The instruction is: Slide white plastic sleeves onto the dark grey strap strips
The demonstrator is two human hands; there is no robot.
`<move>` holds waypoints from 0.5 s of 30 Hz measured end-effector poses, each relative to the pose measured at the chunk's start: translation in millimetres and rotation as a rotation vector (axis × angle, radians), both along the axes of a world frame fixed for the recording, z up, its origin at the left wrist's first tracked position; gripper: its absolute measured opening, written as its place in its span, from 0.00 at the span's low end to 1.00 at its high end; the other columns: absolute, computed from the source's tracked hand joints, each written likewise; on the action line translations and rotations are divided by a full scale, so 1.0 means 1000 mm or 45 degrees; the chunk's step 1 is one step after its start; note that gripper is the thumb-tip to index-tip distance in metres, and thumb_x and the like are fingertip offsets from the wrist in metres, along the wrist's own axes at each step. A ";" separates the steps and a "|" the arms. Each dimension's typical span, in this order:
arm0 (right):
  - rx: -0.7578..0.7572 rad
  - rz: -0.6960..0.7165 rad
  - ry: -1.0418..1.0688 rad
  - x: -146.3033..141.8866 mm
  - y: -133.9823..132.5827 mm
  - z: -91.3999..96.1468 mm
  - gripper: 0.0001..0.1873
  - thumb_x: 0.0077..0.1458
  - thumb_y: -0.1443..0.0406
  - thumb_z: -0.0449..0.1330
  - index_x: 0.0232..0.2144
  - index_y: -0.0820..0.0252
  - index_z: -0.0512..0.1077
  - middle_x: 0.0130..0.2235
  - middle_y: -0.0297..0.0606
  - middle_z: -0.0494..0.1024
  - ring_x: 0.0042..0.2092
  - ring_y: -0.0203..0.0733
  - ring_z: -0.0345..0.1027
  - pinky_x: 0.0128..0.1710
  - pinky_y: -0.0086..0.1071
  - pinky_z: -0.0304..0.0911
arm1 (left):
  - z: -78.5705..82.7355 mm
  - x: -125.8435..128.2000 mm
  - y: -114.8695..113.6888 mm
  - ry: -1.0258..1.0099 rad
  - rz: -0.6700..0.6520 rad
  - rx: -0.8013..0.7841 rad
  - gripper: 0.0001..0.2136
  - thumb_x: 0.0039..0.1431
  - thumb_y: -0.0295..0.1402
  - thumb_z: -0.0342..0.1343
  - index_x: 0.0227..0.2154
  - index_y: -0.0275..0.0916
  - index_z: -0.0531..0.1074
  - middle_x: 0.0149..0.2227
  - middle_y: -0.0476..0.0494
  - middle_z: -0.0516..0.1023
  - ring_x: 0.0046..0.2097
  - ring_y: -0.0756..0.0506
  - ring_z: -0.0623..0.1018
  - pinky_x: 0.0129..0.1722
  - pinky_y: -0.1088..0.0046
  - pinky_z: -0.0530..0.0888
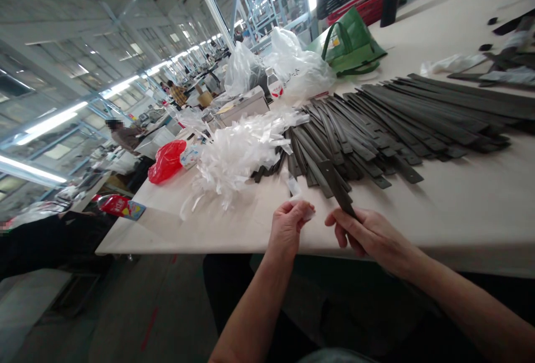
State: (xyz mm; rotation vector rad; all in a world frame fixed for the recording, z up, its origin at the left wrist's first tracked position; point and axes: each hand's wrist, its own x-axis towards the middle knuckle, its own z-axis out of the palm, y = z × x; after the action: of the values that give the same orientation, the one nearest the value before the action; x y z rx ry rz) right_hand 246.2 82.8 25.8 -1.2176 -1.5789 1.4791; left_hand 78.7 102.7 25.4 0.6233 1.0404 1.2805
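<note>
Long white factory worktable [175,223], crumpled red plastic bag [166,161] and shaggy heap of white plastic ribbons [234,162] toward the left; left hand [287,228] pinching a small white plastic scrap [308,212] between thumb and fingers; right hand [368,235] gripping one flat dark grey strip [336,187], its far end at the edge of a fanned pile of matching strips [397,123].

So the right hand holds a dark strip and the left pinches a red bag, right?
No: the left hand pinches a white scrap, not a red bag, as the head view shows; the right hand does hold the dark strip.
</note>
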 end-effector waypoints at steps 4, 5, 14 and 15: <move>-0.089 0.085 -0.001 -0.010 -0.027 -0.021 0.28 0.62 0.46 0.43 0.34 0.61 0.70 0.23 0.32 0.71 0.19 0.32 0.61 0.19 0.25 0.56 | 0.006 0.001 0.011 -0.184 0.137 0.037 0.15 0.37 0.36 0.72 0.23 0.35 0.73 0.24 0.51 0.76 0.27 0.54 0.75 0.31 0.79 0.70; -0.099 0.103 -0.017 -0.012 -0.031 -0.024 0.28 0.62 0.46 0.43 0.34 0.61 0.70 0.22 0.32 0.71 0.19 0.33 0.61 0.19 0.26 0.56 | 0.007 0.001 0.013 -0.224 0.156 0.033 0.14 0.38 0.35 0.72 0.23 0.35 0.72 0.24 0.51 0.76 0.28 0.54 0.75 0.32 0.79 0.71; -0.072 0.200 -0.203 -0.022 -0.032 -0.028 0.23 0.63 0.52 0.41 0.32 0.60 0.68 0.22 0.34 0.72 0.20 0.35 0.63 0.20 0.26 0.57 | 0.014 0.008 0.015 -0.484 0.236 -0.180 0.07 0.50 0.31 0.65 0.27 0.36 0.72 0.27 0.50 0.78 0.29 0.50 0.79 0.32 0.75 0.74; -0.067 0.210 -0.209 -0.022 -0.031 -0.028 0.23 0.63 0.52 0.41 0.33 0.60 0.68 0.22 0.34 0.73 0.20 0.34 0.63 0.20 0.26 0.58 | 0.016 0.008 0.015 -0.497 0.234 -0.204 0.06 0.52 0.31 0.64 0.27 0.36 0.72 0.27 0.49 0.79 0.30 0.50 0.80 0.32 0.75 0.74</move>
State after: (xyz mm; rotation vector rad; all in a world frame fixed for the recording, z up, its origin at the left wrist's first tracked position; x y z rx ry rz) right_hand 224.3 52.0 -2.6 -1.2930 -1.7966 1.5653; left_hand 86.7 117.5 41.2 0.1471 0.8756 1.3936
